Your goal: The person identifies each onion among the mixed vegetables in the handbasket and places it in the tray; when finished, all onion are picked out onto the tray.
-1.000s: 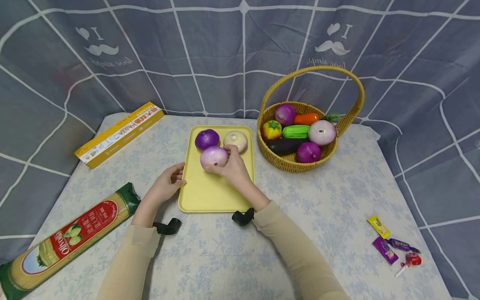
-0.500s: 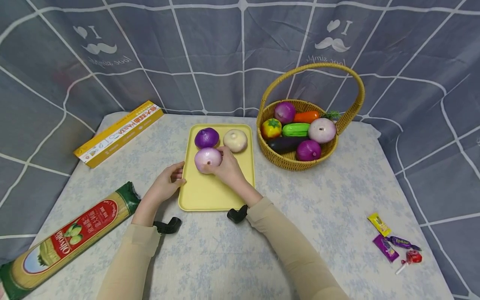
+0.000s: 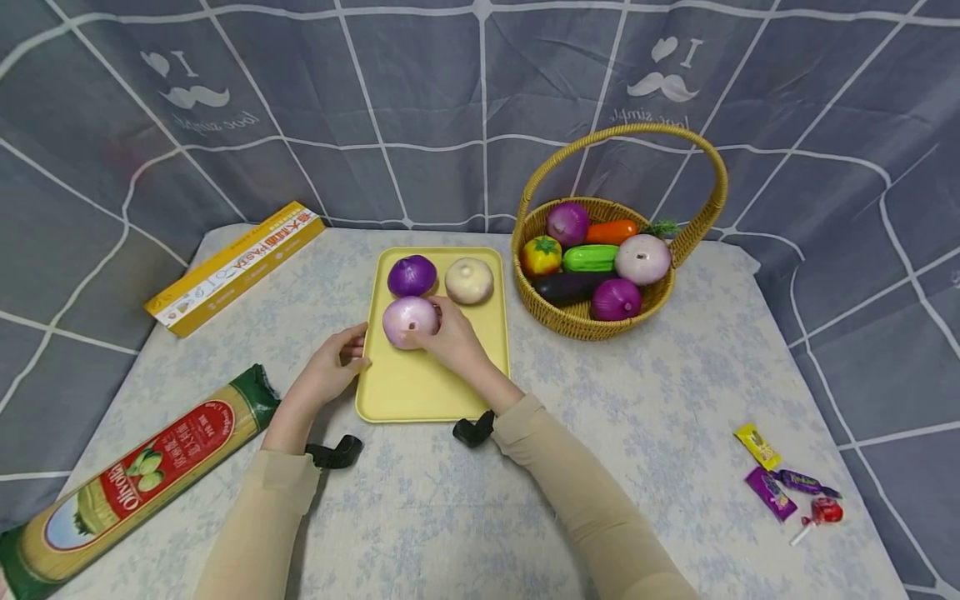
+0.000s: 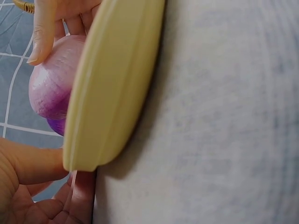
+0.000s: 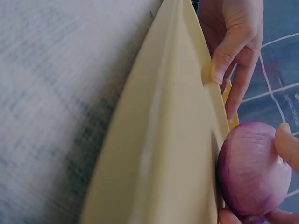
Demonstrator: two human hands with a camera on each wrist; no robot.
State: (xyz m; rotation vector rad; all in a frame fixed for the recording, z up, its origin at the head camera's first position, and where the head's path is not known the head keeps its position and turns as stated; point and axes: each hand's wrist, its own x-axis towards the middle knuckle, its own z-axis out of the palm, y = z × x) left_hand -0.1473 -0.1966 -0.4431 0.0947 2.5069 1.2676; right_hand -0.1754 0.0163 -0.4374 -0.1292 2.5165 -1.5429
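Observation:
In the head view a pale purple onion (image 3: 402,321) sits low over the yellow tray (image 3: 412,390), left of its middle. My right hand (image 3: 459,340) grips it from the right, thumb in front and fingers behind. The right wrist view has the onion (image 5: 250,170) against the tray's surface. At the tray's left edge, my left hand (image 3: 330,368) holds the rim between thumb and fingers; its thumb (image 4: 39,164) touches the rim in the left wrist view. Behind the held onion lie a dark purple onion (image 3: 412,275) and a round cream-white vegetable (image 3: 468,281).
A wicker basket (image 3: 581,329) of several vegetables stands right of the tray, its tall handle raised. A yellow pasta box (image 3: 236,271) lies back left and a spaghetti packet (image 3: 142,479) front left. Wrapped sweets (image 3: 771,493) and a lollipop (image 3: 827,510) lie at right.
My right hand has moved the pale purple onion left and slightly toward me, to below the dark purple onion. My left hand has stayed at the tray's edge.

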